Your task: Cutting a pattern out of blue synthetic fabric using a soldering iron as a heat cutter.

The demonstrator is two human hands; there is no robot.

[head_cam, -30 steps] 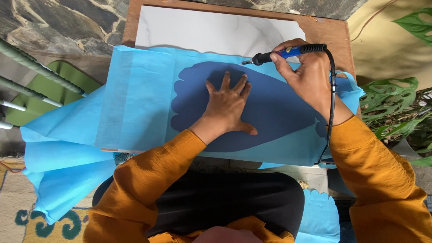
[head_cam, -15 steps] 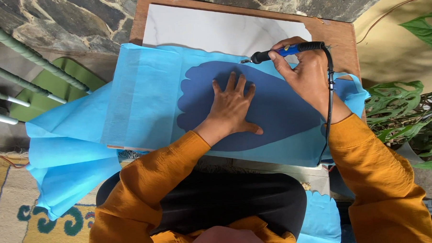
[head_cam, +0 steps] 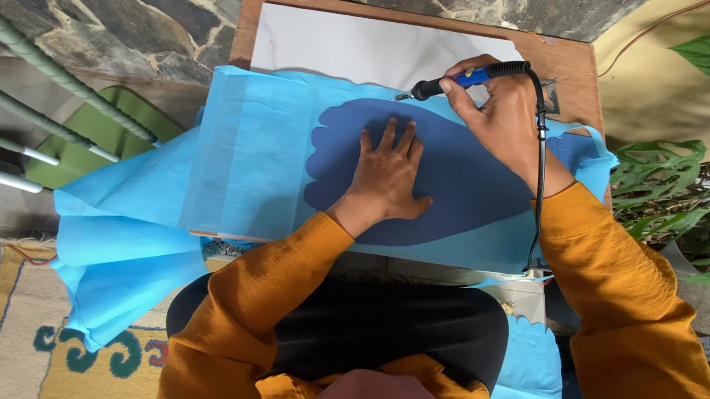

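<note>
My left hand (head_cam: 387,177) lies flat, fingers spread, on a dark blue scalloped template (head_cam: 465,184) that sits on light blue fabric (head_cam: 243,160). My right hand (head_cam: 503,112) grips a corded hot cutting tool (head_cam: 465,79) with a blue and black handle. Its metal tip touches the fabric at the template's upper edge. A black cord (head_cam: 540,169) runs from the tool down past my right wrist. The fabric is spread over a white board (head_cam: 342,43) on a small wooden table (head_cam: 570,58).
Fabric hangs off the table's left side over a patterned rug (head_cam: 30,344). A green stool (head_cam: 85,138) and metal rods (head_cam: 23,152) stand at left. Potted leaves (head_cam: 670,204) are at right. A stone wall (head_cam: 129,34) is behind.
The tool tip has shifted slightly along the template's top edge. My left hand stays pressed on the template.
</note>
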